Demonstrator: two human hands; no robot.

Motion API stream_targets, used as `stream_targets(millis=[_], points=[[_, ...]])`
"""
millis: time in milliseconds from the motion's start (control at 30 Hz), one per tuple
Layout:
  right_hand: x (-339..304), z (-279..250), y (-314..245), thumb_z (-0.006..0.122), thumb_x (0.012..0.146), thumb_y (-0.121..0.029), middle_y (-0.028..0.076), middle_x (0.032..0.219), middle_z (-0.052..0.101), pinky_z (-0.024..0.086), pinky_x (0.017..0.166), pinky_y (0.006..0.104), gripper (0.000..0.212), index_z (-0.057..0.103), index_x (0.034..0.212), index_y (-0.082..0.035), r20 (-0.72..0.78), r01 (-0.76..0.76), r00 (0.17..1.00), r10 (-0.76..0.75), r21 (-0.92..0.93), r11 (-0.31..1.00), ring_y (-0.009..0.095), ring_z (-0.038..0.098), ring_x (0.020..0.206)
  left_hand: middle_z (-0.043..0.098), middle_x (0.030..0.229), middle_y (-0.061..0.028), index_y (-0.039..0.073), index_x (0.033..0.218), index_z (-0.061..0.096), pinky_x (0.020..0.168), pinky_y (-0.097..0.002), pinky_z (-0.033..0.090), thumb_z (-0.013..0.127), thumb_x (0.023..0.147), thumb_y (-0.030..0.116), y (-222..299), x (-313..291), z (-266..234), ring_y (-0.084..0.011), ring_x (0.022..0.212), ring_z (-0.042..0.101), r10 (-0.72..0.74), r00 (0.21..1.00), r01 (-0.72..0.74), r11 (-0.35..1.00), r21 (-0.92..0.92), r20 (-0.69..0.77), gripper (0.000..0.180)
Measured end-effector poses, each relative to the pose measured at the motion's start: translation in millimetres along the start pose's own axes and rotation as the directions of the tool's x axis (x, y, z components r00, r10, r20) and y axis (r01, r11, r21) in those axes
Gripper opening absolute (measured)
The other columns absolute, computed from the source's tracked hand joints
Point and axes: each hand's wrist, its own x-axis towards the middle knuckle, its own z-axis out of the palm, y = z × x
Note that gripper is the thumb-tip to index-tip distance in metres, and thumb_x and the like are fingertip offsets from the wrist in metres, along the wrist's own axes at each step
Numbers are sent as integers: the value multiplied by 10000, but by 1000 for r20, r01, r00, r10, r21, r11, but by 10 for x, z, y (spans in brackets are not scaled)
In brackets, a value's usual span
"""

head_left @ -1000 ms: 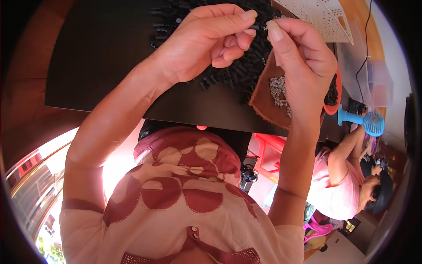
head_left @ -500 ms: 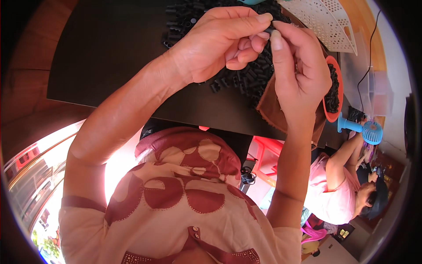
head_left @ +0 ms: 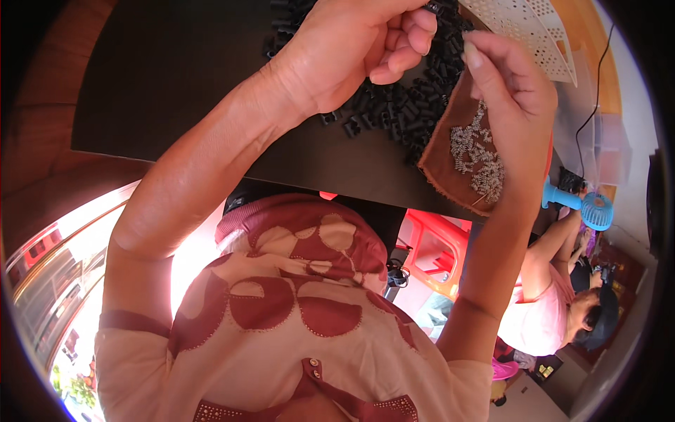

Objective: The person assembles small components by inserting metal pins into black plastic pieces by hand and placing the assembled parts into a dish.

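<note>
At the top edge my left hand (head_left: 373,46) is closed, its thumb and forefinger gripping a small black plastic tube piece (head_left: 434,8); part of that hand lies outside the picture. My right hand (head_left: 517,81) is a little to the right, apart from the left one, with thumb and forefinger pinched. Whatever sits in that pinch is too small to make out. Below and behind the hands spreads a pile of black tube pieces (head_left: 404,112). Under my right wrist lies a brown cloth (head_left: 439,158) bearing many small metal springs (head_left: 474,151).
The dark table (head_left: 176,91) extends to the left. A white perforated basket (head_left: 527,32) stands at the far right. A blue handheld fan (head_left: 596,211) lies beyond the table's right side, near a person in a pink shirt (head_left: 541,309). A red stool (head_left: 439,246) stands below the table edge.
My hands have parted: the right moved right and slightly down, the left moved up with the black tube piece. The springs on the cloth now show, and the red bowl is mostly covered.
</note>
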Motion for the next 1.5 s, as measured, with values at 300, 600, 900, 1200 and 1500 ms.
stream_targets(millis=[300, 600, 900, 1200, 1500], points=[[85, -31, 324, 615, 872, -43, 104, 834, 584, 457, 639, 330, 100, 631, 965, -13, 243, 128, 969, -32, -388, 913, 241, 591, 697, 568, 752, -62, 42, 881, 556, 441, -253, 329, 471, 992, 272, 72, 21, -71, -146, 547, 475, 103, 994, -105, 992, -70, -37, 269], [260, -31, 442, 592, 865, -37, 99, 881, 583, 472, 715, 372, 132, 643, 987, -29, 283, 236, 956, -80, -575, 783, 271, 599, 819, 564, 752, -59, 41, 866, 547, 451, -256, 336, 442, 972, 251, 69, 69, -119, -148, 558, 478, 103, 993, -108, 991, -84, -53, 258], [243, 22, 445, 585, 857, -71, 118, 932, 599, 484, 732, 429, 119, 639, 962, -49, 331, 227, 943, -33, -568, 791, 344, 608, 880, 564, 742, -62, 26, 875, 559, 437, -252, 330, 450, 966, 245, 62, 36, -99, -147, 535, 469, 86, 995, -89, 995, -52, -58, 262], [239, 143, 331, 618, 867, -48, 101, 866, 573, 458, 731, 353, 121, 626, 983, -13, 402, 263, 915, -16, -568, 780, 251, 585, 811, 565, 747, -64, 30, 872, 559, 435, -250, 326, 449, 965, 240, 65, 19, -80, -147, 529, 463, 75, 996, -77, 996, -41, -53, 255], [231, 57, 160, 630, 853, -91, 113, 892, 571, 459, 725, 400, 135, 623, 973, -30, 465, 262, 885, -1, -497, 827, 313, 589, 839, 562, 747, -56, 36, 867, 560, 437, -247, 323, 449, 963, 242, 61, 5, -105, -141, 530, 461, 56, 997, -60, 996, -60, -57, 254]])
